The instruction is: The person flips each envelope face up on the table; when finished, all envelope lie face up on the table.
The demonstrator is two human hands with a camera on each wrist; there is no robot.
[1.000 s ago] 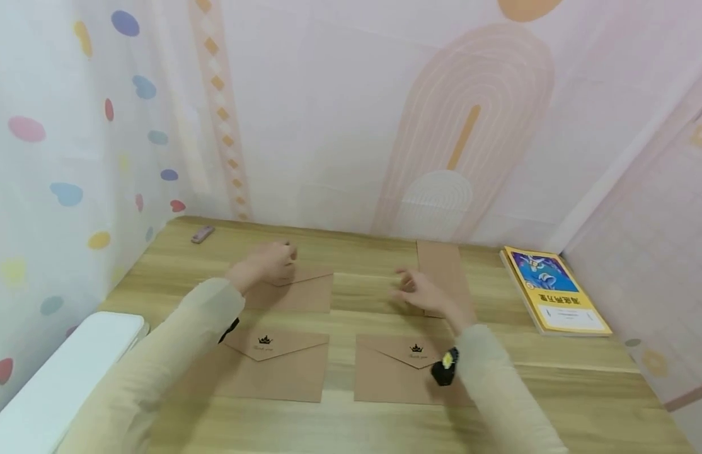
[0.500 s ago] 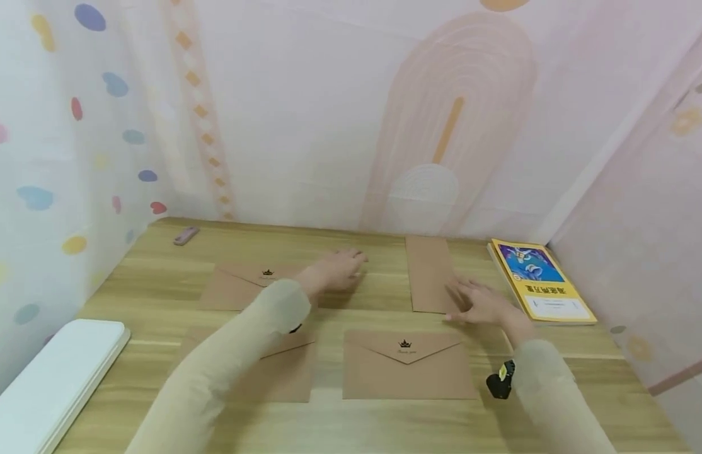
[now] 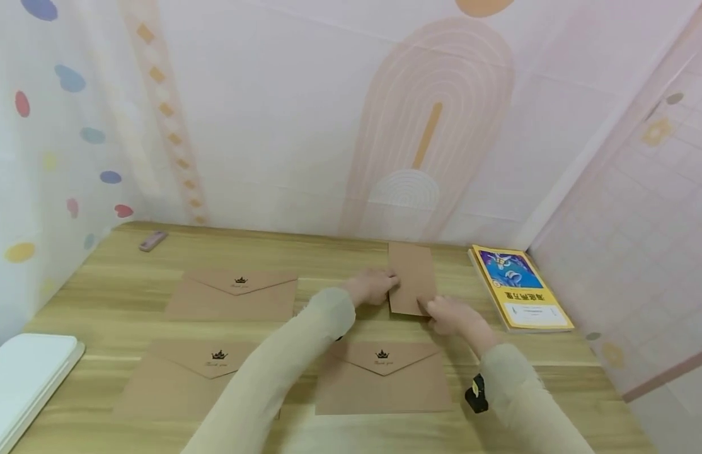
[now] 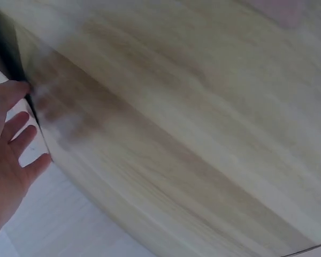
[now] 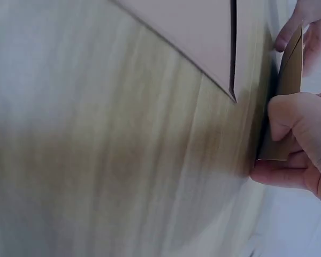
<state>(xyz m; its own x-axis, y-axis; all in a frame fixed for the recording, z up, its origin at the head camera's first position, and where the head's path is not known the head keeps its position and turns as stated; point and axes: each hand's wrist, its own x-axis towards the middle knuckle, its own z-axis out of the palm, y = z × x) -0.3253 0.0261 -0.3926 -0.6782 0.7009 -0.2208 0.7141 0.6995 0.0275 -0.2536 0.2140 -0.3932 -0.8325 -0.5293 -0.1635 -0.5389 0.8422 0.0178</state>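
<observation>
A brown paper envelope (image 3: 410, 274) lies lengthwise, away from me, at the back of the table, its plain side up. My right hand (image 3: 454, 318) pinches its near right corner. In the right wrist view the right thumb presses the envelope (image 5: 290, 72), its edge raised off the wood. At the envelope's left edge is my left hand (image 3: 374, 285), thumb and fingers on either side of it in the right wrist view. The left wrist view shows the left hand (image 4: 8, 160) with its fingers somewhat spread. Just in front lies another brown envelope (image 3: 385, 394) with a crown print.
Two more crown-printed envelopes, a back one (image 3: 232, 306) and a front one (image 3: 164, 384), lie left, the front one partly under my left sleeve. A yellow book (image 3: 523, 296) lies right. A white flat case (image 3: 28, 372) and a small pinkish object (image 3: 153, 240) are left.
My left hand has moved right, from the back left envelope to the plain one. My right hand has come to that envelope's near right corner and taken hold. The head view has turned right.
</observation>
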